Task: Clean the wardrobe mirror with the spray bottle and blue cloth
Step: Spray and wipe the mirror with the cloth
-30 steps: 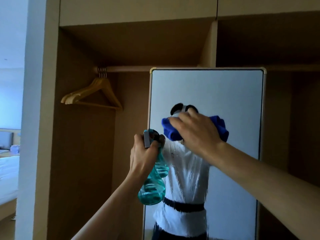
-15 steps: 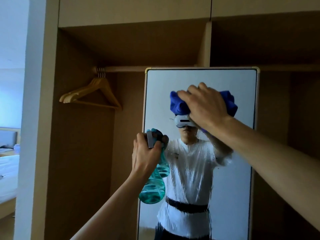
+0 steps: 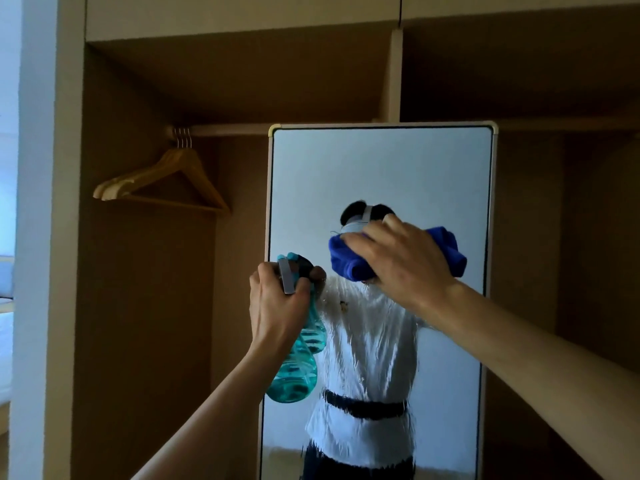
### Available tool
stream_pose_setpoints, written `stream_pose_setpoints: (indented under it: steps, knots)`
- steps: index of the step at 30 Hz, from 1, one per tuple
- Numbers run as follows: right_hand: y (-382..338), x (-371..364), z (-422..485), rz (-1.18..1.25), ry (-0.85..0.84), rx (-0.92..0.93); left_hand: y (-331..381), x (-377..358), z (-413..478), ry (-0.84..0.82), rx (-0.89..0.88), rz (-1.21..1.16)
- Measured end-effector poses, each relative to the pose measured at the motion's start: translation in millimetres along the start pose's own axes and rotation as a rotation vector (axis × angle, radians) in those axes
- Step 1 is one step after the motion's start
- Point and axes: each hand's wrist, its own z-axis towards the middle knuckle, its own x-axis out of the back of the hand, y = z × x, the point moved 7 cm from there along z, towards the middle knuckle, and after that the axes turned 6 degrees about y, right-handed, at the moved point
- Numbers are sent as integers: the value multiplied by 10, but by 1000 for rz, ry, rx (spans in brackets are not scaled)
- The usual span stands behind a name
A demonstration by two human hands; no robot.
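Mirror (image 3: 381, 174) stands upright in the open wardrobe, its glass wet and streaked over the middle and lower part. We find the wiping step in hand. Our right grip (image 3: 405, 268) is curved over the bunched blue cloth (image 3: 346, 263) and presses it to the glass at mid-height. Our left grip (image 3: 277, 306) is wrapped tight round the neck of the spray bottle (image 3: 294, 372), held at the mirror's left edge. In our judgement the next move calls for firm strokes down through the streaks.
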Motion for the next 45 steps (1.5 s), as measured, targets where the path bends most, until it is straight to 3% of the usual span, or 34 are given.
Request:
stream_pose_setpoints:
  steps: [7,17,24,35,45]
  knots:
    - [-10,29,-112,9,3,36,39,38,-61,-26,29,8]
    - [948,479,418,-70,75,-182,113,39,89,-36,-4,14]
    - [644,307,-42,69,5,-71,84,-13,-15,-31,-12,20]
    - [490,146,-431,36,-111,-6,106,-13,-68,-54,-24,52]
    - [1176,485,108,-90,42,-135,49,-73,-8,-21,-42,52]
